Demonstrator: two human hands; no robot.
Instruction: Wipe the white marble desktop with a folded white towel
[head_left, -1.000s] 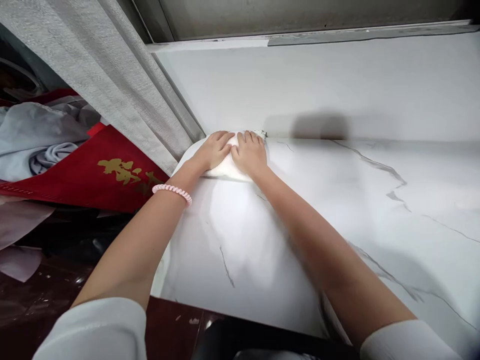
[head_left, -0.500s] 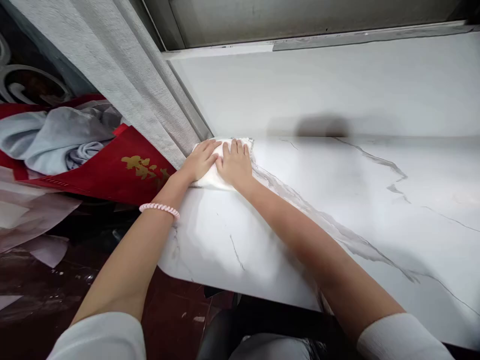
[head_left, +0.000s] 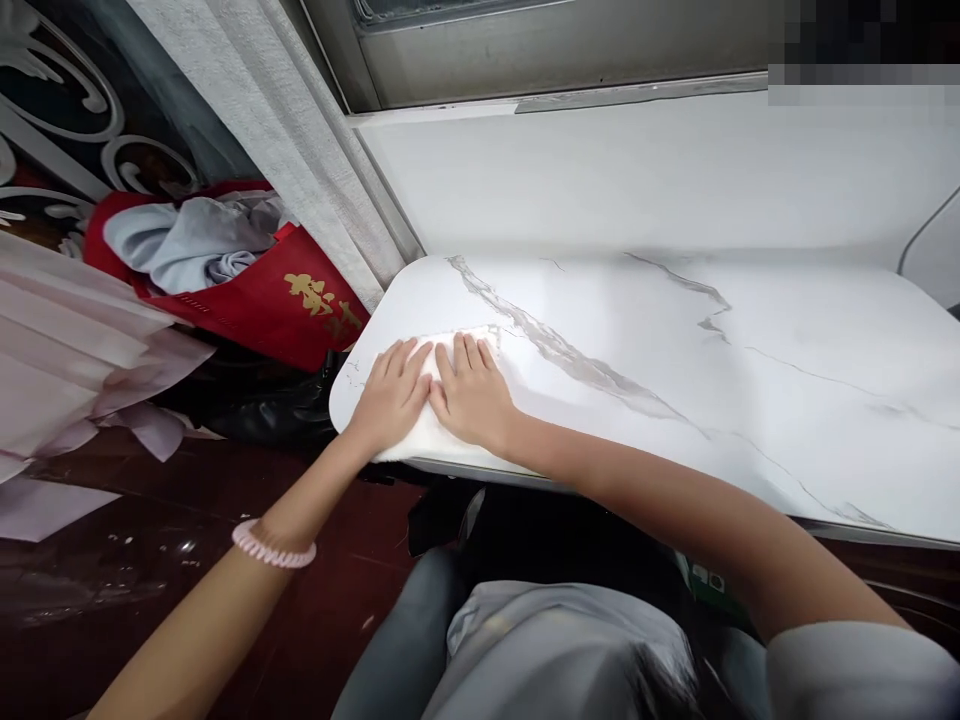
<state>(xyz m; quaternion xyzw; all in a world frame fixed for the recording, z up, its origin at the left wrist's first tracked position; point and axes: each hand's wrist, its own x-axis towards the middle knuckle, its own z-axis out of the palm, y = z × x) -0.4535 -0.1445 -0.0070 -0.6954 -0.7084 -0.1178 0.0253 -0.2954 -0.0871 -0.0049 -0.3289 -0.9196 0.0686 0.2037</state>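
Observation:
Both palms press a folded white cloth down on a white marble-patterned tabletop. The cloth lies by the near left edge of the top. My left hand rests on its left part with fingers stretched out. Close beside it, my right hand lies flat on the right part, the two thumbs almost touching. A pink coiled band circles my left wrist. The cloth's middle is partly hidden under the hands.
Left of the table, a red bag with gold characters holds grey-blue fabric. A pale curtain hangs at the table's far left corner. A white wall panel runs along the back. Sheer pink fabric hangs at far left.
My hands and the cloth have moved from the far left corner back toward the near edge of the tabletop. The view has shifted, showing more of the floor and my lap.

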